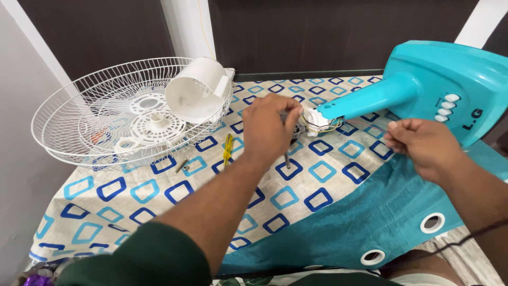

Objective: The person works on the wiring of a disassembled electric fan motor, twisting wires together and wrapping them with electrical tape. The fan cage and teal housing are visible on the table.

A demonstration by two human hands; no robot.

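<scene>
A turquoise fan stand [423, 87] lies on its side on a patterned cloth [159, 196], its white neck end [316, 119] showing wires; the left hand [270, 130] closes over a small metal part beside that end; the right hand [423, 145] hovers nearby, fingers curled, contents unclear; a white wire grille [79, 122] sits well left.
</scene>
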